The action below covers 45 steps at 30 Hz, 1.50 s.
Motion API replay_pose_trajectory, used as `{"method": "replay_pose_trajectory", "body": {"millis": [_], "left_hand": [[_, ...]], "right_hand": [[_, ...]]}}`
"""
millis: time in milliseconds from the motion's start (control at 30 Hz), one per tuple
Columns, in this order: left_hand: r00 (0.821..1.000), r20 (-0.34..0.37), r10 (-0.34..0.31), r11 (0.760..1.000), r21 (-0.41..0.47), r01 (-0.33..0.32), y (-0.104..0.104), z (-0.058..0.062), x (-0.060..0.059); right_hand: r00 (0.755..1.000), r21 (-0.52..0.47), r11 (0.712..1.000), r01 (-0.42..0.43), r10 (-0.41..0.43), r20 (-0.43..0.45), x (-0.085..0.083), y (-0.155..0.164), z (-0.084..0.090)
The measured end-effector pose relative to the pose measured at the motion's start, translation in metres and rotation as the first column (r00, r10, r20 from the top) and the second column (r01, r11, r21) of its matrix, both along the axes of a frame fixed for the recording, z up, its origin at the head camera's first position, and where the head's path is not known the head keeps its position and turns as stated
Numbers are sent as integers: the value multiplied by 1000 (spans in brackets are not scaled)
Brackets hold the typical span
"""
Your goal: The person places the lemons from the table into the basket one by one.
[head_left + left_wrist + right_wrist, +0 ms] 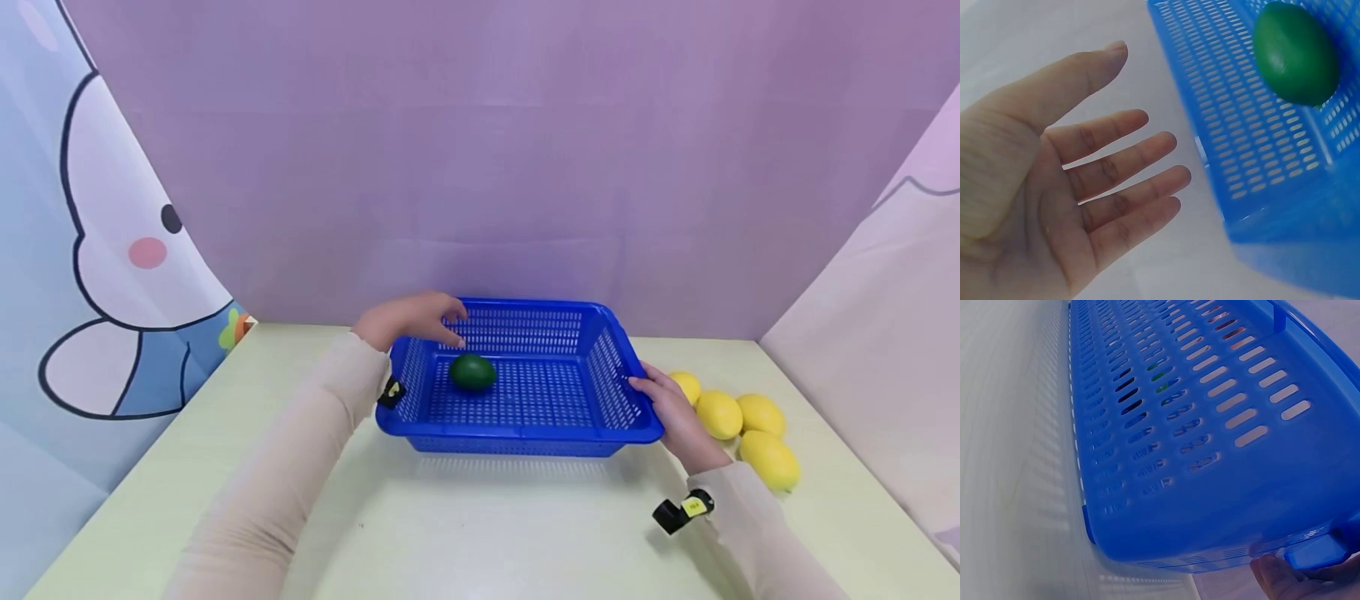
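Note:
A blue plastic basket (517, 433) with slotted walls stands on the table. Inside it, toward the left, lies a green lime (473, 372); the left wrist view shows the same lime (1296, 55) with its pointed tip. My left hand (415, 318) hovers by the basket's back left corner, its fingers spread and relaxed, holding nothing. In the left wrist view that hand (1079, 169) is apart from the basket's rim. On the other side, my right hand (675, 414) grips the right rim. Only its fingertips (1279, 575) show at the rim in the right wrist view.
Several yellow lemons (769, 461) lie grouped on the table (480, 533), just right of the basket and my right hand. A purple cloth backdrop (480, 167) hangs behind the table, with a printed cartoon cloth (135, 250) on the left and a pale cloth (885, 333) on the right.

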<state>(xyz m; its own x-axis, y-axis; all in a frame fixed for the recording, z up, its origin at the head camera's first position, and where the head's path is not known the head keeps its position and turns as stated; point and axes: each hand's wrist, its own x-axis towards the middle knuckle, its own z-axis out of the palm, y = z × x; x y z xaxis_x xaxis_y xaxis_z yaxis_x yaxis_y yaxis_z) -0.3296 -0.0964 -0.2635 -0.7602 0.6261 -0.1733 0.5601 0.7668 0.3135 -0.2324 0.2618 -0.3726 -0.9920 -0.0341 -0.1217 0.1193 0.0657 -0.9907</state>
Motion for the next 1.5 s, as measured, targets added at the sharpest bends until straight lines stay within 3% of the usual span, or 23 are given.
{"method": "replay_pose_trajectory", "body": {"millis": [300, 533, 967, 1300, 1500], "left_hand": [[999, -52, 10, 1000, 28, -9, -21, 14, 12], [995, -96, 13, 998, 69, -6, -42, 13, 15], [985, -162, 65, 995, 92, -50, -87, 7, 37], [973, -215, 81, 993, 99, -61, -103, -3, 28], [972, -222, 77, 994, 90, -58, -115, -10, 20]], "right_hand": [[1000, -9, 1000, -8, 8, 3, -5, 4, 0], [1000, -12, 1000, -22, 22, 12, -10, 6, 0], [998, -19, 998, -63, 62, -15, -23, 2, 0], [999, -46, 998, -47, 47, 10, -21, 23, 6], [995, -115, 989, -94, 88, -54, -22, 33, -2]]}}
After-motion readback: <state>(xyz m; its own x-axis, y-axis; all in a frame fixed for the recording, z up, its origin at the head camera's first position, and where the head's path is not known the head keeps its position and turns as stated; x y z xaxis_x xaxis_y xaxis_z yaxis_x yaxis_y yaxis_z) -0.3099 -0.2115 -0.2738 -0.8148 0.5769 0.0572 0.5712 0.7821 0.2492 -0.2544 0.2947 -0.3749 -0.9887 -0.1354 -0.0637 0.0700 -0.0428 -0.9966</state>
